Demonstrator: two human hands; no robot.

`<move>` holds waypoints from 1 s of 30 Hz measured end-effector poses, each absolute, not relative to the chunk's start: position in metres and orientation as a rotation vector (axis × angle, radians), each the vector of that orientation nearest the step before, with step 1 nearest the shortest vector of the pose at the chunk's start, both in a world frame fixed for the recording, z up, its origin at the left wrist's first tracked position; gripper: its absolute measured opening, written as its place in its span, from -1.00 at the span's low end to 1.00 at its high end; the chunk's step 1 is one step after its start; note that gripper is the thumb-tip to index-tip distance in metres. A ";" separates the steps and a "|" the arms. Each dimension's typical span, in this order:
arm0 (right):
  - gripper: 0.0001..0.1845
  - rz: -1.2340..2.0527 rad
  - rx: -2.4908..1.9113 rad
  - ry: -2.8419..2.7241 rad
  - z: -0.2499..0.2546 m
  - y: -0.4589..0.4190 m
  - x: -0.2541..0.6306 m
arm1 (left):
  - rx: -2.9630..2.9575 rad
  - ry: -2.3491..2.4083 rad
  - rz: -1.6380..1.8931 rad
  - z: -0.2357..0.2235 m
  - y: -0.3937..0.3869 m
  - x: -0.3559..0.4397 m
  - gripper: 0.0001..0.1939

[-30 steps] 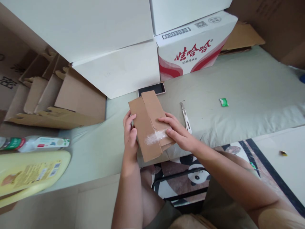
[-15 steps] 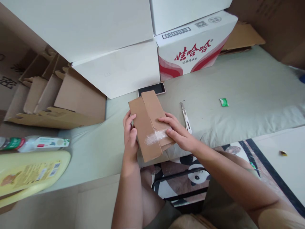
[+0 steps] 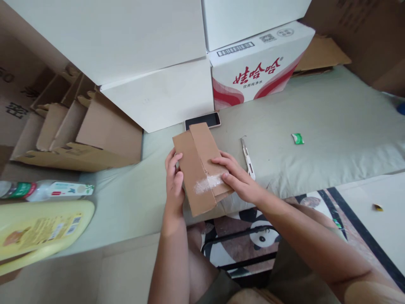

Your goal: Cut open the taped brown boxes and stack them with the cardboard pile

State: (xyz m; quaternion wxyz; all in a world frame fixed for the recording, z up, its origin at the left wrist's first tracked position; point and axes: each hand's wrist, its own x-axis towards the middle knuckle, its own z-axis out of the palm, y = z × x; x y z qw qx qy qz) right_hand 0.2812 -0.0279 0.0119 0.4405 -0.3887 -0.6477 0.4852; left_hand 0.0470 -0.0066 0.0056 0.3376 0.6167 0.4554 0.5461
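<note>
Between my two hands is a small brown cardboard box, tilted, its top flaps meeting along a seam. A strip of clear tape crosses the seam near the end closest to me. My left hand grips the box's left side with bent fingers. On the right, my right hand holds the other side, its fingers lying over the top flap and the tape's edge. A white utility knife lies on the pale green cloth just beyond my right hand. Behind the box, a phone is partly covered by it.
White cartons and a red-and-white water carton stand at the back. Cardboard with dividers is at left, near a plastic bottle and a yellow jug. A green wrapper lies at right on the cloth.
The whole view has shifted slightly. Both hands keep the same hold on the cardboard box, and nothing has been let go.
</note>
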 end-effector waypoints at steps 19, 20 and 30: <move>-0.41 1.220 -0.990 -1.624 0.013 -0.028 0.282 | 1.606 1.201 1.404 0.008 -0.008 0.048 -0.51; -0.41 1.213 -0.993 -1.621 0.012 -0.028 0.282 | 1.605 1.199 1.404 0.008 -0.008 0.048 -0.51; -0.41 1.226 -1.006 -1.639 0.016 -0.028 0.283 | 1.587 1.199 1.410 0.009 -0.009 0.049 -0.52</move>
